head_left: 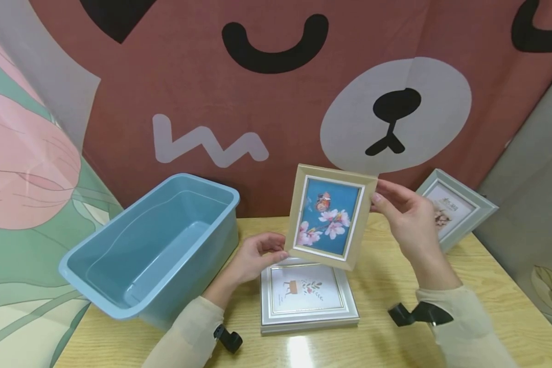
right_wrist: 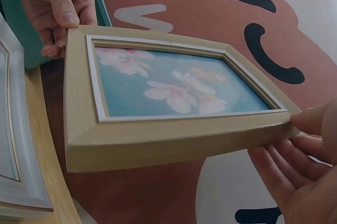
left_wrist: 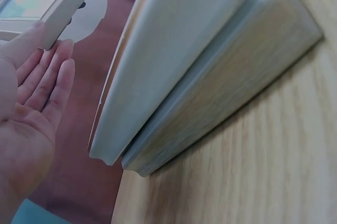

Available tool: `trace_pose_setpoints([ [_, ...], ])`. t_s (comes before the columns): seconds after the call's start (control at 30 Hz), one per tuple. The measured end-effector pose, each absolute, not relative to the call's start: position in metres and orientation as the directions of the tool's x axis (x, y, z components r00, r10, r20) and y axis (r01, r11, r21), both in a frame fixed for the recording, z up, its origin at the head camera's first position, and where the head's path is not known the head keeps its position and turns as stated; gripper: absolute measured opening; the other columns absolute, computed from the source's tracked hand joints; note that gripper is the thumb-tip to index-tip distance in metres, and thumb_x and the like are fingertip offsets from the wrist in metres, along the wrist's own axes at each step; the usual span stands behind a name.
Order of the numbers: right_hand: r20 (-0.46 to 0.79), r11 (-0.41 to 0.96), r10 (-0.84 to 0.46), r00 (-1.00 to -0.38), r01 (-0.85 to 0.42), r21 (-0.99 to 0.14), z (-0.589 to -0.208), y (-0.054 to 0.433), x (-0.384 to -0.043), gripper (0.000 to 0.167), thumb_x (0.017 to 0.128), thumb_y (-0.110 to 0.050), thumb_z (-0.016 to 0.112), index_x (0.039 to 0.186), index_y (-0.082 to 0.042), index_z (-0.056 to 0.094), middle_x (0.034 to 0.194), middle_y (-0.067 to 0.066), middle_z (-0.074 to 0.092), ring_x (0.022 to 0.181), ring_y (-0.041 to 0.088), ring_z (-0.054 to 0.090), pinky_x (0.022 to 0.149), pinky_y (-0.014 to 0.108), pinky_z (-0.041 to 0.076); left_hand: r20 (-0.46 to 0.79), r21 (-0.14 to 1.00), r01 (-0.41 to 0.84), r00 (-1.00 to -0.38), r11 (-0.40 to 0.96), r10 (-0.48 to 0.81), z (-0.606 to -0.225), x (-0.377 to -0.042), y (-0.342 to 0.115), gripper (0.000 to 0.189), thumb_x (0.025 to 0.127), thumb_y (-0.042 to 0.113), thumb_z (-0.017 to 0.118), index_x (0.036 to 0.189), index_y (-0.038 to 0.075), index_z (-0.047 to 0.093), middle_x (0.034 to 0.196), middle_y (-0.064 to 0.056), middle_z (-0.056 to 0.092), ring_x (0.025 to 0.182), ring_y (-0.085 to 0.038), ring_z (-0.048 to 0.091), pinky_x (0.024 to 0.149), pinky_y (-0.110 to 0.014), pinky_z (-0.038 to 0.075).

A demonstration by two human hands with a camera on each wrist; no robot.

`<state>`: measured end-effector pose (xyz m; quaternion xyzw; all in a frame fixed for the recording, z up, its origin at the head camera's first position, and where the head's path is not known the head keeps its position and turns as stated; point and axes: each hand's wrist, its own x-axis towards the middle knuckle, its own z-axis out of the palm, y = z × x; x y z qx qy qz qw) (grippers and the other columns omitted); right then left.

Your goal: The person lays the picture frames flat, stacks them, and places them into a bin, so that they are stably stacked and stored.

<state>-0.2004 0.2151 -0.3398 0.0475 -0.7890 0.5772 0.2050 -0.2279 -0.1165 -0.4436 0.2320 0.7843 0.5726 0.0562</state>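
Observation:
A beige picture frame (head_left: 365,225) with blossoms and a butterfly on blue is held up, tilted, in both hands. My left hand (head_left: 255,258) pinches its lower left corner between thumb and fingers. At the upper right corner, my right hand (head_left: 411,220) grips the edge, thumb in front; the right wrist view shows the fingers beneath. Under the raised frame lies a silver-white picture frame (head_left: 310,317) with a plant print. In the left wrist view a wood-toned frame (left_wrist: 226,87) sits below a pale one, so they are stacked. The held frame hides the stack's far edge.
A deep blue plastic bin (head_left: 188,286) stands at the left of the wooden table (head_left: 386,337). Behind my right hand, a grey-green picture frame (head_left: 474,220) leans at a tilt. A cloth with a bear print (head_left: 276,102) hangs along the table's back.

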Motion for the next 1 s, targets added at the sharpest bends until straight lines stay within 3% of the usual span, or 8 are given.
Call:
trace_pose_setpoints([
  [0.17, 0.39, 0.307, 0.165, -0.906, -0.328, -0.893, -0.345, 0.217, -0.199, 0.045, 0.106, -0.02, 0.071, 0.147, -0.004, 0.065, 0.115, -0.024, 0.075, 0.091, -0.002, 0.077, 0.089, 0.011, 0.059, 0.201, 0.934, 0.298, -0.895, 0.198, 0.399, -0.444, -0.225, -0.119, 0.031, 0.097, 0.003, 0.077, 0.125, -0.009, 0.071, 0.116, -0.027, 0.076, 0.1, -0.011, 0.072, 0.089, -0.02, 0.06],
  [0.37, 0.384, 0.268, 0.179, -0.906, -0.331, -0.905, -0.349, 0.215, -0.198, 0.044, 0.105, -0.021, 0.072, 0.146, -0.006, 0.067, 0.116, -0.022, 0.076, 0.096, -0.001, 0.077, 0.091, 0.011, 0.058, 0.241, 0.927, 0.325, -0.899, 0.189, 0.367, -0.443, -0.221, -0.124, 0.03, 0.098, 0.003, 0.077, 0.126, -0.009, 0.071, 0.117, -0.027, 0.077, 0.1, -0.013, 0.075, 0.09, -0.021, 0.061],
  [0.6, 0.408, 0.055, 0.188, -0.893, -0.405, -0.913, -0.352, 0.212, -0.197, 0.043, 0.101, -0.006, 0.075, 0.143, -0.003, 0.068, 0.115, -0.01, 0.08, 0.1, 0.003, 0.076, 0.088, 0.014, 0.061, 0.324, 0.914, 0.386, -0.881, 0.127, 0.344, -0.446, -0.217, -0.129, 0.027, 0.099, 0.001, 0.075, 0.123, -0.011, 0.071, 0.114, -0.031, 0.076, 0.096, -0.001, 0.072, 0.088, -0.022, 0.062],
  [0.87, 0.443, 0.083, 0.164, -0.881, -0.435, -0.896, -0.358, 0.211, -0.196, 0.039, 0.103, -0.005, 0.072, 0.141, -0.006, 0.07, 0.114, -0.011, 0.08, 0.089, 0.004, 0.079, 0.086, 0.016, 0.062, 0.382, 0.9, 0.418, -0.892, 0.122, 0.243, -0.449, -0.212, -0.13, 0.023, 0.095, -0.006, 0.076, 0.116, -0.014, 0.073, 0.108, -0.034, 0.076, 0.091, 0.003, 0.071, 0.081, -0.019, 0.061],
  [1.0, 0.446, 0.052, 0.156, -0.881, -0.444, -0.895, -0.359, 0.209, -0.195, 0.038, 0.102, -0.003, 0.071, 0.14, -0.002, 0.069, 0.11, -0.009, 0.082, 0.088, 0.005, 0.08, 0.086, 0.019, 0.064, 0.389, 0.901, 0.415, -0.903, 0.129, 0.183, -0.45, -0.211, -0.13, 0.02, 0.094, -0.007, 0.077, 0.112, -0.014, 0.074, 0.105, -0.034, 0.076, 0.087, 0.003, 0.07, 0.077, -0.018, 0.06],
])
